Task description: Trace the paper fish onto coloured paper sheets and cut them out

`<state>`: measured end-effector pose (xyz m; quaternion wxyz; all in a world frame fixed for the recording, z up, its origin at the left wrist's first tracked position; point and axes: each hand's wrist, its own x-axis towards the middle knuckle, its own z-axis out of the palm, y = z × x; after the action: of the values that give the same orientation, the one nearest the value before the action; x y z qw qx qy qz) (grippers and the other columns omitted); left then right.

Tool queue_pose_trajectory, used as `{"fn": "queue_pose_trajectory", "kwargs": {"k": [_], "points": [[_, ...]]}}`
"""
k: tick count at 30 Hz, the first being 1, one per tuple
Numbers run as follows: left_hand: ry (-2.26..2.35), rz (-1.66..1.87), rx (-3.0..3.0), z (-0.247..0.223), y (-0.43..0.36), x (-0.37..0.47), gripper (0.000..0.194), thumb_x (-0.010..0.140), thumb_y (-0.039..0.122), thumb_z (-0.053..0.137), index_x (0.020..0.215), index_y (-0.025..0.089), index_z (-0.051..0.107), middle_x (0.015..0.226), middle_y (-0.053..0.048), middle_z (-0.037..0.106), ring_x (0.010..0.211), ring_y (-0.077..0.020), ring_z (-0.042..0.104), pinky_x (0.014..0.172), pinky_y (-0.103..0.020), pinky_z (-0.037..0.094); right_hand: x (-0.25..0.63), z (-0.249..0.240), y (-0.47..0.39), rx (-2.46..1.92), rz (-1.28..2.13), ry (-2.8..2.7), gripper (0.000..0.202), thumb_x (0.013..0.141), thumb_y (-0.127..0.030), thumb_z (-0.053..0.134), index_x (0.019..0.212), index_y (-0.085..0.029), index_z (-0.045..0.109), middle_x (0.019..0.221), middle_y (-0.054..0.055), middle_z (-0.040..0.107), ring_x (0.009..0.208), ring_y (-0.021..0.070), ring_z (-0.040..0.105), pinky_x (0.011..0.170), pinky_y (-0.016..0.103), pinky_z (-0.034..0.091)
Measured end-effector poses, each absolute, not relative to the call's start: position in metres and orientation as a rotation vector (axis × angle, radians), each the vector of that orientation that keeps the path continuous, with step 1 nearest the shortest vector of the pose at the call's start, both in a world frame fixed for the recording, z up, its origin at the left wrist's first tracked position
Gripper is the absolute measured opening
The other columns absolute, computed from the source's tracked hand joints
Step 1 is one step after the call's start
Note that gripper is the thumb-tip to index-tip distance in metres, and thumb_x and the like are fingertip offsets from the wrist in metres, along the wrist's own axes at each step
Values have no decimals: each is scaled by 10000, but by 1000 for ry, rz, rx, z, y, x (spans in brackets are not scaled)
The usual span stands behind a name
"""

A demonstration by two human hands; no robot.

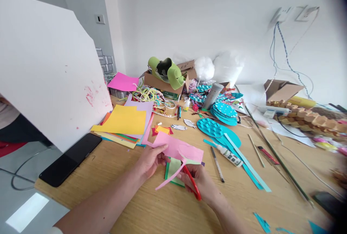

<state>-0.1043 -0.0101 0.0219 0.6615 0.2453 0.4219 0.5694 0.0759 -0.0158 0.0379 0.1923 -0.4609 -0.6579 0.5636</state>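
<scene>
Pink paper (173, 146): mid-bench (108, 165), held above green paper (173, 169) at its 6 o'clock.
Left hand (151, 161): pinching the sheet's 9 o'clock end, thumb on top.
Right hand (199, 178): gripping red-handled scissors (193, 182) at 5 o'clock; blade gap hidden, can't tell.
Cutting: partway, by my judgement; 1 curved strip (171, 178) trails towards 7 o'clock, joined or freed unclear.
Uncut: most of the sheet, apparently.
Neighbours: glue bottle (230, 155) at 3 o'clock, paper stack (121, 120) at 10.

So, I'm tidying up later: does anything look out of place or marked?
Reddish smears on the white board at left look odd against its mostly plain surface; blue scraps lie loose at lower right.
</scene>
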Motion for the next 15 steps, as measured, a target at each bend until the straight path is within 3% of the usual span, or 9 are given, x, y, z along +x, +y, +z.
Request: {"fn": "queue_pose_trajectory", "kwargs": {"k": [9, 15], "points": [[924, 1246, 418, 23, -14, -95, 153, 705, 174, 732, 769, 112, 608, 636, -20, 660, 538, -158, 666, 387, -173, 450, 75, 37, -15, -1278, 1615, -1773, 489, 656, -625, 653, 589, -168, 491, 432, -48, 450, 395, 66, 341, 396, 207, 225], [887, 1201, 394, 19, -17, -89, 167, 716, 188, 738, 786, 110, 609, 671, -36, 683, 572, -164, 685, 411, -170, 479, 75, 31, -14, -1255, 1590, -1746, 501, 661, -634, 648, 569, -166, 491, 434, -37, 464, 390, 70, 358, 395, 207, 235]]}}
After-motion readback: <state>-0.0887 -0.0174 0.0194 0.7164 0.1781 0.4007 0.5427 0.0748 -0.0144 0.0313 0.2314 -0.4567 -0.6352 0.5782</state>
